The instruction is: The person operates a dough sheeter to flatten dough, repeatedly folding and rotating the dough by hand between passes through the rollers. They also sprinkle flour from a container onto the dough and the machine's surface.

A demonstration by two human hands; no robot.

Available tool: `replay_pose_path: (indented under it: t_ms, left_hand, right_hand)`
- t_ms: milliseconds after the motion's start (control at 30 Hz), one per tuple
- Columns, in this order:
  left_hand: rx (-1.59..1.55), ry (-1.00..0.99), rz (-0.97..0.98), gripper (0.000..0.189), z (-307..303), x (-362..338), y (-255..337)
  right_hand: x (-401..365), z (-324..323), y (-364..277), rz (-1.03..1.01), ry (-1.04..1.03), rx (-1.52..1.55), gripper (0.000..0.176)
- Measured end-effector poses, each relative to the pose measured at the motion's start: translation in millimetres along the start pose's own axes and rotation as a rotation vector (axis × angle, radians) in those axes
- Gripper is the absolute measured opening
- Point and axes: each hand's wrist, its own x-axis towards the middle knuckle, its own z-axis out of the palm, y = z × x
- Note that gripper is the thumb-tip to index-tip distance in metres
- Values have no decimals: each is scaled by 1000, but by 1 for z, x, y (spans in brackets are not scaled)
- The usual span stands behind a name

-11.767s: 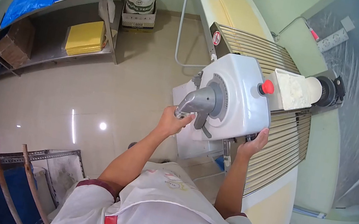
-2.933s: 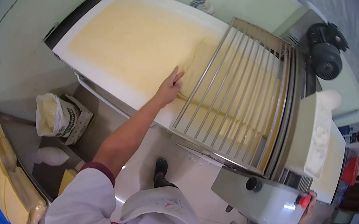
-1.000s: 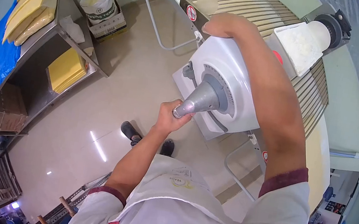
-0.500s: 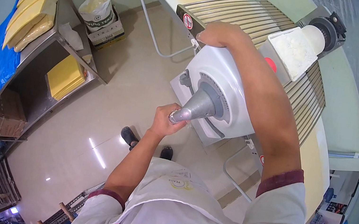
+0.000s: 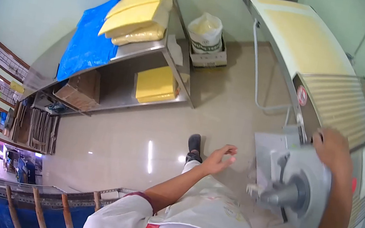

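A grey-white dough sheeter (image 5: 321,182) stands at my right. My right hand (image 5: 334,150) rests on its upper edge, beside the slatted guard (image 5: 340,103); its fingertips are hidden. The cone-shaped lever (image 5: 283,195) on the machine's front points toward me and is blurred. Left of that lever, my left hand (image 5: 221,160) is in the air above the floor. Its fingers are loosely bent and apart, with nothing in them. Beyond the guard stretches the sheeter's belt (image 5: 321,45), coated pale yellow.
A metal shelf (image 5: 130,51) at the left carries yellow wrapped slabs (image 5: 140,6) and a blue plastic sheet (image 5: 91,37). By the wall, a white sack (image 5: 205,32) stands in a carton (image 5: 209,61). A rack with wooden handles (image 5: 41,211) is at lower left.
My left hand has let go of the cone-shaped lever and moved away leftward. My view has swung left, and one foot has stepped forward. My right hand stays on the machine.
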Motion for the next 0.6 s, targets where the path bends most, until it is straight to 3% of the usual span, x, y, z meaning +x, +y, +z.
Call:
replay_pose_path:
  t_ms: [67, 200, 333, 400, 500, 600]
  left_hand:
    - [52, 146, -95, 42, -44, 20, -25]
    - [139, 204, -164, 36, -142, 93, -59]
    - [233, 140, -152, 29, -224, 198, -72]
    - [252, 81, -46, 29, -243, 261, -65]
    - [156, -62, -60, 28, -243, 360, -47]
    - [161, -179, 22, 26, -215, 456, -22]
  right_hand:
    - [-5, 18, 14, -89, 170, 13, 32]
    - [4, -7, -8, -62, 107, 58, 40]
    - [13, -31, -27, 248, 4, 184, 44]
    - [8, -23, -32, 356, 235, 167, 41]
    - [4, -10, -56, 669, 580, 2, 37]
    - [16, 11, -78, 996, 755, -187, 33]
